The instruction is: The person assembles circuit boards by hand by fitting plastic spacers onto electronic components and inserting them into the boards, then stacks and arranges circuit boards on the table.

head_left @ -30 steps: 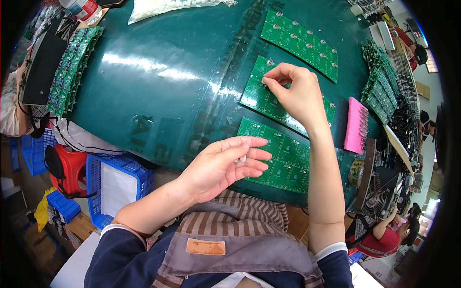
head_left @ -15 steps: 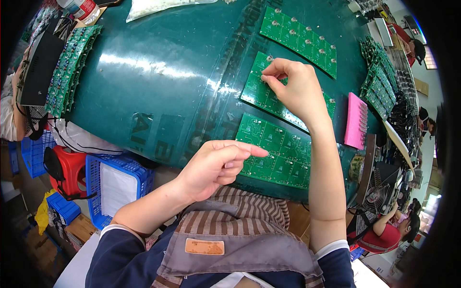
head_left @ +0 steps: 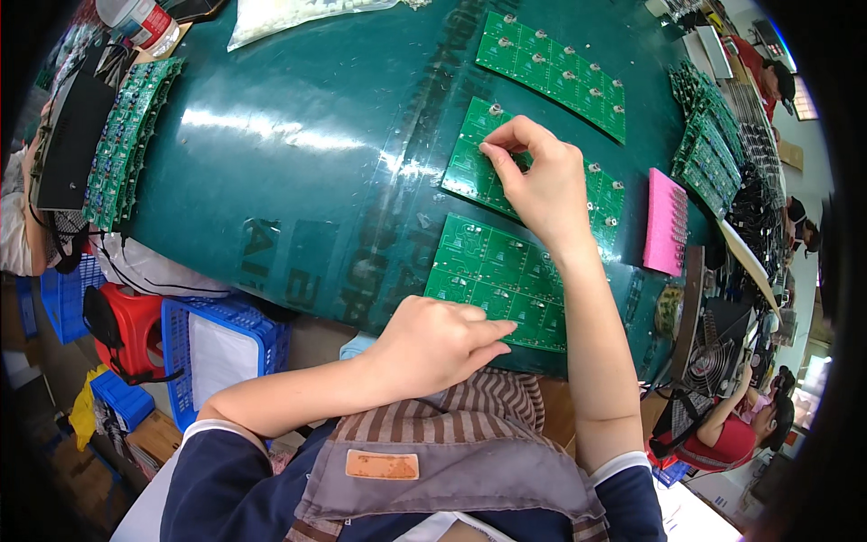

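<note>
On the bench: a dark green mat (head_left: 298, 154) covers the bench, with three green circuit board panels lying flat on it.
Right hand: the right hand (head_left: 540, 185) rests on the middle panel (head_left: 470, 172); thumb and forefinger are pinched together, probably on a small part, but it is too small to be sure.
Left hand: the left hand (head_left: 438, 341) is loosely curled, holding nothing, with its fingertips at the near edge of the near panel (head_left: 492, 271).
Far panel: the far panel (head_left: 551, 72) lies apart from both hands.
Handling: I judge the panels thin, light and stiff, and fragile at the mounted parts; better to hold them by the bare edges.
Edges: the near panel is close to the front edge of the bench.
Open room: the left half of the mat is open; on the right a pink foam block (head_left: 666, 221) and stacked boards (head_left: 713, 154) narrow the space.
</note>
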A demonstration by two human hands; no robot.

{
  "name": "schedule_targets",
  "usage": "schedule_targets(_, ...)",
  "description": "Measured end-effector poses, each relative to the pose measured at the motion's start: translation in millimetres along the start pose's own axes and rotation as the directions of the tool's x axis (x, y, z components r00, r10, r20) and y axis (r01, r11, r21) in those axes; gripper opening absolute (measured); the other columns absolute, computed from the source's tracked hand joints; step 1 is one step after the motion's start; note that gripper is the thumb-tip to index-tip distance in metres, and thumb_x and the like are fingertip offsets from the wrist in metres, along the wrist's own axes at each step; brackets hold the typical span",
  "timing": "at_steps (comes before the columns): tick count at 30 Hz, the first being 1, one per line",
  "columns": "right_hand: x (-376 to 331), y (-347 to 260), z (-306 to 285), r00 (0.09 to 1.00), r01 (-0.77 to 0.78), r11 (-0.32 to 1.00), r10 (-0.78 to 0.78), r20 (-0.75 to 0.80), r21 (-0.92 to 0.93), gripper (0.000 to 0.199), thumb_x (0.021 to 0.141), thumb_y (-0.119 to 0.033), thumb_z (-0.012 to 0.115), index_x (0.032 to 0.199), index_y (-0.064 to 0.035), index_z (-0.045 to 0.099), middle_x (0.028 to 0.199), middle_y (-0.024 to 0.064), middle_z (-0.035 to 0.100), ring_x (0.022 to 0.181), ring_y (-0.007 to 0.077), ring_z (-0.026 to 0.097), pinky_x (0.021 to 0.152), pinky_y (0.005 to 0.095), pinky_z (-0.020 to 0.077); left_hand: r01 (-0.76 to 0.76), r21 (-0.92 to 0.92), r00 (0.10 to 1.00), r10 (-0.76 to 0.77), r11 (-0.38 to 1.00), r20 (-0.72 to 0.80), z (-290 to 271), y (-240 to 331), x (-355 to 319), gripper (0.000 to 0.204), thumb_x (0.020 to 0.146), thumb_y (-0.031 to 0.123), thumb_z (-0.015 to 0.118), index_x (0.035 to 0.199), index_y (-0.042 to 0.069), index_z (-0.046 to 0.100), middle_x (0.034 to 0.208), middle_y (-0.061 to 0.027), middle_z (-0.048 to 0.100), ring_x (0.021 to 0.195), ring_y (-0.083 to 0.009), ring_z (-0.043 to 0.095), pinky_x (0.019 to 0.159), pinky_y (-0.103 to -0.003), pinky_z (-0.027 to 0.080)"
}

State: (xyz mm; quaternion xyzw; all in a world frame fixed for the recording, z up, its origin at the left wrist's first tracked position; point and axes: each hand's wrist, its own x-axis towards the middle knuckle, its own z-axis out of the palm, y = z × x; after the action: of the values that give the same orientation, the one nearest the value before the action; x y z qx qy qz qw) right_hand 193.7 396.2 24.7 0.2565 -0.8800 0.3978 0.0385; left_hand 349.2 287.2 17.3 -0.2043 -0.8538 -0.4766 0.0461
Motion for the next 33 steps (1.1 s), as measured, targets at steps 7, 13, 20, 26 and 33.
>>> schedule_targets(7, 5.1, -0.1, -6.1, 0.991, 0.087, 0.995, -0.081, 0.107, -0.055, 0.006, 0.072, 0.002, 0.062, 0.075, -0.0009, 0.059, 0.073, 0.0129, 0.061, 0.074, 0.0291, 0.059, 0.067, 0.0366, 0.0474, -0.17, 0.204, 0.985, 0.158, 0.964, 0.074, 14.1, -5.4, 4.3, 0.027, 0.071, 0.024, 0.072, 0.095, 0.012, 0.068, 0.057, 0.0008, 0.049, 0.051, -0.0126, 0.056, 0.041, -0.028, 0.043)
schedule_targets(13, -5.5, 6.6, -6.3, 0.992, 0.125, 0.992, -0.125, 0.023, -0.011, 0.011, 0.071, -0.001, 0.065, 0.08, -0.0016, 0.059, 0.079, 0.0137, 0.061, 0.079, 0.0321, 0.057, 0.075, 0.0389, 0.0459, -0.328, 0.317, 0.935, 0.258, 0.89, 0.243, 17.4, -8.8, 6.9, 0.031, 0.069, 0.023, 0.072, 0.098, 0.012, 0.067, 0.056, 0.0023, 0.047, 0.05, -0.0111, 0.054, 0.04, -0.026, 0.042)
schedule_targets(20, -30.9, 37.2, -78.5, 0.995, 0.025, 0.988, -0.039, -0.094, -0.151, 0.016, 0.074, -0.009, 0.067, 0.09, -0.0049, 0.066, 0.09, 0.0128, 0.066, 0.085, 0.0272, 0.063, 0.076, 0.0336, 0.0496, -0.337, 0.331, 0.937, 0.279, 0.881, 0.213, 15.0, -12.3, 8.9, 0.034, 0.069, 0.022, 0.073, 0.1, 0.012, 0.066, 0.056, 0.0023, 0.046, 0.048, -0.0106, 0.051, 0.04, -0.025, 0.041)
schedule_targets(26, -57.0, 88.2, -160.0, 0.97, -0.118, 0.755, -0.051, -0.237, -0.645, 0.012, 0.075, -0.01, 0.065, 0.085, -0.0033, 0.065, 0.087, 0.0135, 0.064, 0.083, 0.0306, 0.061, 0.075, 0.0356, 0.0475, -0.361, 0.336, 0.926, 0.292, 0.87, 0.238, 14.9, -15.0, 17.2, 0.033, 0.07, 0.023, 0.073, 0.1, 0.012, 0.066, 0.056, 0.0023, 0.046, 0.048, -0.0108, 0.051, 0.039, -0.025, 0.04)
schedule_targets(33, -71.6, 124.9, -200.0, 0.956, -0.291, 0.707, 0.183, -0.23, -0.645, 0.019, 0.074, -0.013, 0.067, 0.088, -0.0014, 0.065, 0.088, 0.0151, 0.064, 0.08, 0.0316, 0.061, 0.074, 0.0362, 0.048, -0.379, 0.351, 0.921, 0.314, 0.856, 0.229, 9.7, -20.4, 26.5, 0.033, 0.068, 0.025, 0.074, 0.099, 0.013, 0.067, 0.057, 0.0022, 0.046, 0.05, -0.0117, 0.052, 0.04, -0.025, 0.041)
